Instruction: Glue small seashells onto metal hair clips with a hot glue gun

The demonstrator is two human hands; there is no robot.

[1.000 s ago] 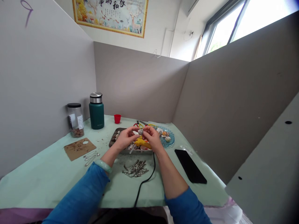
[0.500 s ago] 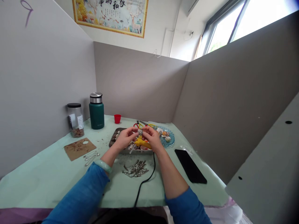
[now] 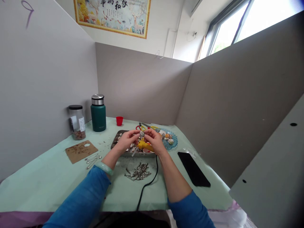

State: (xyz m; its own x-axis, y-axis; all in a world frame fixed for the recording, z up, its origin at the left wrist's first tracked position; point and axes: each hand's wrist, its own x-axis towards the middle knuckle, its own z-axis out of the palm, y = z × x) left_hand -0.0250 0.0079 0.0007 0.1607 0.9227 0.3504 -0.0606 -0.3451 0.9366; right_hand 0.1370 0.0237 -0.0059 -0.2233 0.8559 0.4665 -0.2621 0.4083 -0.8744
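Note:
Between the fingertips of both hands, above the tray, is a small speckled black-and-white shell (image 3: 142, 134). My left hand (image 3: 127, 140) pinches it from the left, while my right hand (image 3: 154, 139) pinches it from the right. Directly below lies a yellow glue gun (image 3: 143, 145) across the metal tray (image 3: 115, 142), its black cord (image 3: 143, 190) running down to the table's front edge. Various shells fill the tray, partly hidden by my hands. In front of the tray is a heap of small metal clips (image 3: 139, 172).
A blue plate (image 3: 175, 141) with shells stands behind my right hand, near pliers (image 3: 144, 126). At left are a green flask (image 3: 98, 117), a lidded jar (image 3: 77, 123), a stained cardboard piece (image 3: 79, 152) and wire pins (image 3: 93, 161). A black slab (image 3: 193, 169) lies right; a red cup (image 3: 119, 121) behind.
The shell has shifted very slightly left and turned a little between the fingers. Both hands otherwise keep their place, and the things on the table look the same.

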